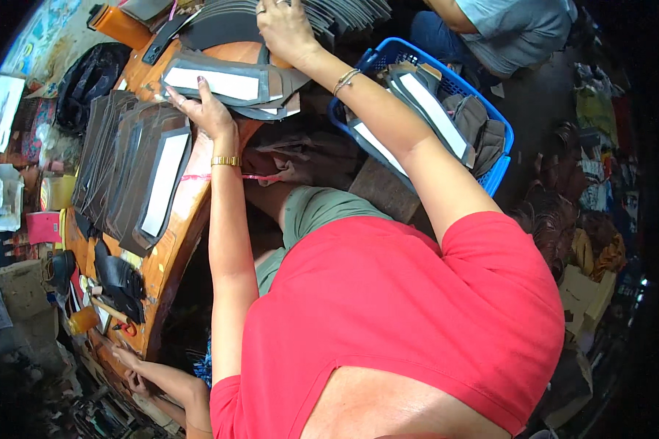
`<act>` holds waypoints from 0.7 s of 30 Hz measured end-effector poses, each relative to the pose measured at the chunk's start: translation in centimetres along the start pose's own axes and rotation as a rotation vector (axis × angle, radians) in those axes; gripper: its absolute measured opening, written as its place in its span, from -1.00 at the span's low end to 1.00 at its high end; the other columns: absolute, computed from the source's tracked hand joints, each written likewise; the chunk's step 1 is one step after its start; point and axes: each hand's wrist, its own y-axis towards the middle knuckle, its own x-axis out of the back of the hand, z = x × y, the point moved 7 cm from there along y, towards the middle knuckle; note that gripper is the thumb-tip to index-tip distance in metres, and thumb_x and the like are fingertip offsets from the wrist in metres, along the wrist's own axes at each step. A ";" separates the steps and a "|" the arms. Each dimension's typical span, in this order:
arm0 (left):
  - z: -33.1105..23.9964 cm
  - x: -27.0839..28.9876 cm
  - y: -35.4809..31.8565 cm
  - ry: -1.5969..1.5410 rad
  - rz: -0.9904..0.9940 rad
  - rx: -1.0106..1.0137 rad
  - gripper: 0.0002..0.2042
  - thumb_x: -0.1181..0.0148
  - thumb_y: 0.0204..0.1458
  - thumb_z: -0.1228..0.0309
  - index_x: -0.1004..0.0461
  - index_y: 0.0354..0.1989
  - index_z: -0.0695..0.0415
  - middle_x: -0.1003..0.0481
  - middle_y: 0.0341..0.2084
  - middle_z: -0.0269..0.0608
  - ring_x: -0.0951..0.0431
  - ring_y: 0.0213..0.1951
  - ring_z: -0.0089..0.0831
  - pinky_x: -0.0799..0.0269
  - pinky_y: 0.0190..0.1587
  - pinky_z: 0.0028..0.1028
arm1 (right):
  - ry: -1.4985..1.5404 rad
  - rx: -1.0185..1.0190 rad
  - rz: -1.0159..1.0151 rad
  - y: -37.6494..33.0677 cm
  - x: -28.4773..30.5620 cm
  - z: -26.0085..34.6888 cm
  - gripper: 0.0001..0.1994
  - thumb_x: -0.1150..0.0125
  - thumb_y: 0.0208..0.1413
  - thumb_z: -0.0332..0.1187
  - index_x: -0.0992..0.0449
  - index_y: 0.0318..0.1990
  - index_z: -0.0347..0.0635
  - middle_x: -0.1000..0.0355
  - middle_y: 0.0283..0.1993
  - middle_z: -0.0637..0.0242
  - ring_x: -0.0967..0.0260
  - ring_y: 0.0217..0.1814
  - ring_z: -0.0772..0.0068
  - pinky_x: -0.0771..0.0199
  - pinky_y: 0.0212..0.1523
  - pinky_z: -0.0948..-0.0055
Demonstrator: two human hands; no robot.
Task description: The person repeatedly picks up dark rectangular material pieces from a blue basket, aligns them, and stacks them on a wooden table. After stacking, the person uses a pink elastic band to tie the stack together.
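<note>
Left hand pinches a grey panel at a crowded wooden table

The wearer's red shirt (pixel 403 300) fills the most space, with green shorts (pixel 326 208) beyond it. The curved wooden table (pixel 161 272) runs up the left side, much of its top taken up by work pieces. Beside it stands a blue basket (pixel 499 172) of grey and brown pieces, some with white strips; the right arm reaches across its near left part and hides some of the contents. A co-worker in a pale blue-grey shirt (pixel 520 33) sits just beyond.

A leaning stack of brown-grey pieces (pixel 117 172) crowds the table left of the left wrist, and a fanned row of dark pieces (pixel 351 14) spreads along the far end. Between them lies the grey panel (pixel 220 82) with a white strip, over other flat pieces. The left hand (pixel 206 111) is closed on its near edge, thumb on top. The right hand (pixel 285 31) is by the fanned row, fingers bent; the upper edge cuts them off, so I cannot tell whether they grip anything.

A black bag (pixel 91 80), an orange bottle (pixel 121 26) and a small amber jar (pixel 83 320) sit along the left side.
</note>
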 end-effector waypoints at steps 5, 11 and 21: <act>-1.0 -0.1 -0.3 0.018 0.004 -0.014 -0.31 -0.13 0.16 0.45 0.10 0.37 0.40 0.00 0.34 0.14 -0.12 0.30 -0.22 0.02 0.34 -0.34 | 0.099 0.079 0.056 -0.4 0.2 1.0 -0.71 0.01 0.06 -0.38 -0.47 -0.09 -0.31 -0.44 -0.07 0.09 -0.28 0.20 0.13 -0.21 0.18 0.06; -3.2 -0.6 -1.0 0.136 0.017 -0.068 -0.30 -0.13 0.17 0.35 0.08 0.37 0.37 0.08 0.38 0.18 0.07 0.40 -0.12 0.19 0.40 -0.25 | 0.466 -0.014 0.041 -0.6 -1.6 -1.7 -0.71 -0.15 -0.05 -0.36 -0.47 -0.14 -0.24 -0.48 -0.23 0.11 -0.46 -0.16 0.04 -0.40 -0.11 0.10; -6.3 -0.5 -1.9 0.227 0.045 -0.327 -0.35 -0.09 0.18 0.24 -0.02 0.38 0.20 0.24 0.41 0.19 0.30 0.44 0.03 0.39 0.41 -0.05 | 1.421 -0.125 0.017 4.2 7.9 -13.2 -0.59 -0.40 -0.07 -0.47 -0.49 -0.02 -0.33 -0.51 -0.07 0.23 -0.43 -0.01 0.39 -0.39 0.04 0.43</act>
